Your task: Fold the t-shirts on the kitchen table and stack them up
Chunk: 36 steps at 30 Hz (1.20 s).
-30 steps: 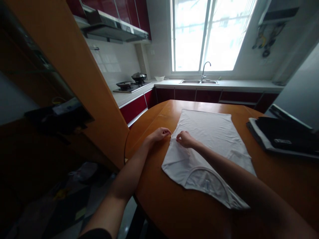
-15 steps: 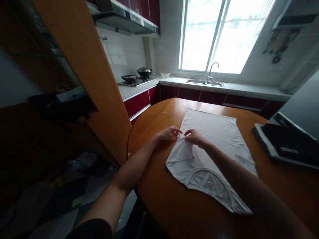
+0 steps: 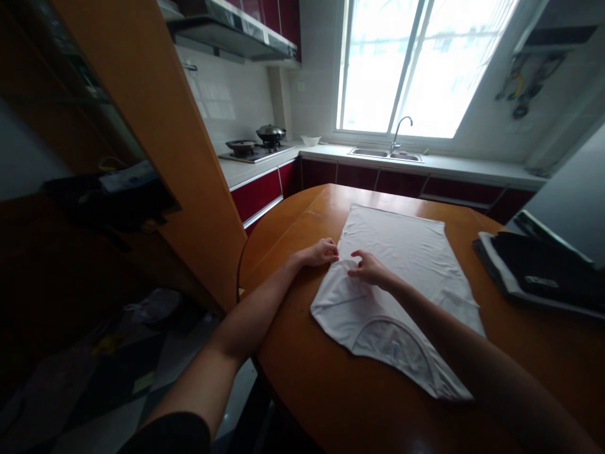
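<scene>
A white T-shirt [image 3: 394,243] lies spread on the wooden table [image 3: 283,221], its neckline toward me and its hem toward the window. At the shirt's left edge, near the sleeve, my left hand [image 3: 323,252] is closed with its fingertips pinching the cloth. My right hand [image 3: 371,270] is just to the right, over the sleeve area. Its index finger and thumb are apart, and nothing shows between them. My right forearm crosses above the shirt and hides part of its right shoulder.
Dark and white folded clothes [image 3: 534,271] are stacked at the table's right side. A wooden partition [image 3: 189,157] stands to the left. Beyond the table are a counter with a sink [image 3: 385,154], a stove [image 3: 258,153] with pans, and a white bowl [image 3: 311,140].
My right hand has let go of the raised cloth and its fingers have parted. The sleeve area now lies flatter. My left hand stays at the shirt's edge, its fingers more curled. The view has shifted slightly.
</scene>
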{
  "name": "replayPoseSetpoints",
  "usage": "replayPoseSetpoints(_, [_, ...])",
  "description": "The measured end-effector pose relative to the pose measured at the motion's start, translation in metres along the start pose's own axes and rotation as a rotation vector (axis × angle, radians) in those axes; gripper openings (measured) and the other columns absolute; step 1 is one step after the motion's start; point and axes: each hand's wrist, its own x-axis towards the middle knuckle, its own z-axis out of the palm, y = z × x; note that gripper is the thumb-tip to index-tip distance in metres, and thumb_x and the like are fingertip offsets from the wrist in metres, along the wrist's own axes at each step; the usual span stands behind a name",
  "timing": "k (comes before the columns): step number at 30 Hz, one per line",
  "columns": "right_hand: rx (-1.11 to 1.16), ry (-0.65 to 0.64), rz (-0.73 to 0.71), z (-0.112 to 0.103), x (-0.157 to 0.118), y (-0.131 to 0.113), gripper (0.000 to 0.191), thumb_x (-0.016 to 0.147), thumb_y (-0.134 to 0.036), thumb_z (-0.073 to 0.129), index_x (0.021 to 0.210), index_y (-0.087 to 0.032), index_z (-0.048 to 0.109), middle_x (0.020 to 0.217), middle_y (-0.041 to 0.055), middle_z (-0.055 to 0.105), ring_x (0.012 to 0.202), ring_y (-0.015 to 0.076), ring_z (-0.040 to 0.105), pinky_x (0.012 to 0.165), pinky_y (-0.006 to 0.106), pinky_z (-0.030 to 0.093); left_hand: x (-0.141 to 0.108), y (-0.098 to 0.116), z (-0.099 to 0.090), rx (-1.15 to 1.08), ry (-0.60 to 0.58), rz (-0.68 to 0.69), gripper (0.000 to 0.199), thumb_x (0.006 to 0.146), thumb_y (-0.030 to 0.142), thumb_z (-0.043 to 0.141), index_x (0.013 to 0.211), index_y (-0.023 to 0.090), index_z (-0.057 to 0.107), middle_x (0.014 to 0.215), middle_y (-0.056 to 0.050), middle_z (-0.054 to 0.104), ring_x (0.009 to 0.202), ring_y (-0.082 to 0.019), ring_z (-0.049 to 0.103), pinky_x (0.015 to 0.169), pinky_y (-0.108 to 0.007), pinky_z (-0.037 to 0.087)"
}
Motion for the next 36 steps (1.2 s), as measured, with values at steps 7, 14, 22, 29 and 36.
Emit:
replayPoseSetpoints(7, [0.098, -0.019, -0.063, -0.005, -0.009, -0.019, 0.068, 0.075, -0.008, 0.067, 0.139, -0.022, 0.049, 0.073, -0.0071, 0.048, 0.057, 0.0084, 0.048, 0.052, 0.019, 0.038, -0.002, 0.004, 0.0, 0.044, -0.008, 0.009, 0.028, 0.09, 0.042, 0.066, 0.083, 0.016, 0.074, 0.095, -0.007, 0.059, 0.089, -0.018, 0.058, 0.087, -0.03, 0.049])
replayPoseSetpoints(14, [-0.171, -0.051, 0.04, -0.006, -0.017, -0.015, 0.056, 0.073, -0.011, 0.071, 0.127, -0.017, 0.06, 0.078, 0.0004, 0.061, 0.059, 0.0131, 0.057, 0.056, 0.023, 0.043, -0.002, 0.008, 0.0, 0.068, -0.009, 0.01, 0.021, 0.088, 0.035, 0.068, 0.084, 0.016, 0.073, 0.096, -0.007, 0.059, 0.089, -0.017, 0.059, 0.085, -0.028, 0.049])
replayPoseSetpoints(22, [-0.62, 0.221, -0.168, -0.002, -0.01, -0.004, 0.027, 0.094, -0.026, 0.055, 0.115, -0.017, 0.069, 0.116, 0.0172, 0.069, 0.107, 0.0276, 0.064, 0.088, 0.035, 0.046, -0.002, 0.023, -0.005, 0.032, 0.233, -0.088, 0.019, 0.092, 0.02, 0.056, 0.099, 0.017, 0.074, 0.094, -0.006, 0.063, 0.079, -0.014, 0.059, 0.079, -0.026, 0.05])
replayPoseSetpoints(29, [-0.443, 0.03, -0.309, 0.0, 0.023, -0.003, 0.01, 0.077, -0.014, 0.069, 0.085, -0.015, 0.074, 0.087, 0.0073, 0.073, 0.085, 0.0199, 0.066, 0.076, 0.026, 0.046, -0.005, 0.032, -0.007, -0.012, 0.232, -0.09, 0.015, 0.087, 0.019, 0.062, 0.087, 0.017, 0.076, 0.089, -0.006, 0.065, 0.078, -0.015, 0.062, 0.074, -0.026, 0.051])
replayPoseSetpoints(36, [-0.206, 0.056, -0.232, -0.003, 0.03, 0.005, 0.019, 0.083, -0.022, 0.069, 0.1, -0.012, 0.07, 0.083, 0.0055, 0.072, 0.069, 0.0133, 0.063, 0.059, 0.02, 0.043, -0.006, 0.035, -0.012, 0.037, 0.213, -0.126, 0.018, 0.088, 0.023, 0.06, 0.089, 0.016, 0.077, 0.09, -0.006, 0.067, 0.078, -0.016, 0.063, 0.076, -0.027, 0.051])
